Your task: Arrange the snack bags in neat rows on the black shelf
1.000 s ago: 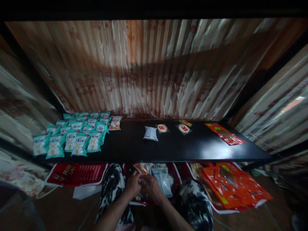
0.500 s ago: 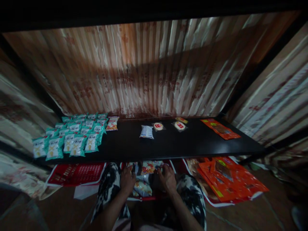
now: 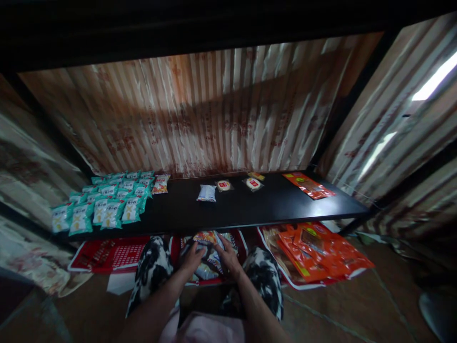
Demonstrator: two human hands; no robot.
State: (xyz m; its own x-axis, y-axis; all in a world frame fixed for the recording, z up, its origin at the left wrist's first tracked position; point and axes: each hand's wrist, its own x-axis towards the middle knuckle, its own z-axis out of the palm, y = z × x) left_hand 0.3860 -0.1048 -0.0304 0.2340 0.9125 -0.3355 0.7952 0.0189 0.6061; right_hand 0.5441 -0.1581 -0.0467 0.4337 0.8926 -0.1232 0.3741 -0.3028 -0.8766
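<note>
Between my knees, a red basket point(image 3: 243, 245) holds several small snack packets. My left hand point(image 3: 192, 259) reaches into it from the left, fingers curled against a packet. My right hand point(image 3: 229, 257) is on the other side, thumb and fingers around packets near the middle. An orange-and-white snack packet point(image 3: 206, 237) shows beyond the fingertips, and a pale snack packet point(image 3: 205, 272) lies below between the hands. The fingertips are partly hidden among the packets in dim light.
On the black shelf point(image 3: 171, 214) stand rows of teal snack packets point(image 3: 112, 212), an orange-white packet point(image 3: 160, 184), a white packet point(image 3: 206, 193), round wrapped cakes point(image 3: 253, 183) and an orange bag point(image 3: 309, 186). Red baskets flank my legs; the right one holds orange bags point(image 3: 317, 252).
My hands have come closer together over the basket, curling around packets. The packets between them have shifted. The whole view has turned slightly right.
</note>
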